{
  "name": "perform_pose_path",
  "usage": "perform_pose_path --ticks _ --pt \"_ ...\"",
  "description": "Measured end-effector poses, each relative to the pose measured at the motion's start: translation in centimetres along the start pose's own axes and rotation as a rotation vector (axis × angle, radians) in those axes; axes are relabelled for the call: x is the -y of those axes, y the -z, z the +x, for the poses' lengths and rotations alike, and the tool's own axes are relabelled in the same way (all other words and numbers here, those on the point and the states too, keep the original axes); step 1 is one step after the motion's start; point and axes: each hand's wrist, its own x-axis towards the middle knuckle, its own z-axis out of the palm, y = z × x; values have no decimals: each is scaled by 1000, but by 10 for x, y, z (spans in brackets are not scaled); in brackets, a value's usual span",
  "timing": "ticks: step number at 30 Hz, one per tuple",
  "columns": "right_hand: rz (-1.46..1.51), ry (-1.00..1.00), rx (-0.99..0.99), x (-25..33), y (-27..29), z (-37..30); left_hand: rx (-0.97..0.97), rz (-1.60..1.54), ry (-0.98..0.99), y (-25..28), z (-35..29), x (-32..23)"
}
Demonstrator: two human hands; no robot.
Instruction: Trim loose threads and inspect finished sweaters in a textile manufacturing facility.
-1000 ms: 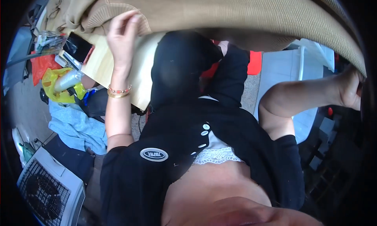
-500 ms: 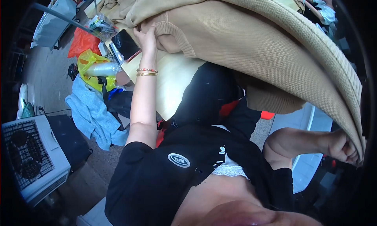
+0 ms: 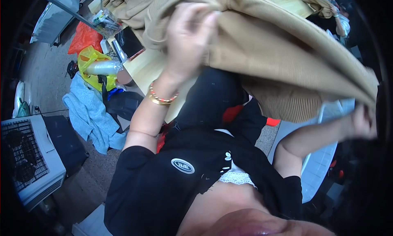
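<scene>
Several items lie left of the wooden table [image 3: 141, 72]: red bag [image 3: 85, 39], yellow bag [image 3: 85, 59], blue cloth [image 3: 92, 115]. Tan knit garment [image 3: 262, 43] covers part of the table and spans rightward. Oval patch [image 3: 183, 166] on black shirt [image 3: 143, 195] bears lettering. Left hand [image 3: 189, 41]: raised against the garment, fingers bent, blurred; grip cannot be determined. Right hand [image 3: 363, 122]: extended sideways, clenched on the garment's edge.
</scene>
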Motion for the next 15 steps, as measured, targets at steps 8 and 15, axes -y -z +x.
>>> perform_pose_path --ticks 8,15 --pt "-433 -510 662 -115 77 -130 531 56 237 -22 -40 30" --pt "-521 -482 997 -155 82 -214 640 666 -43 23 -50 50"
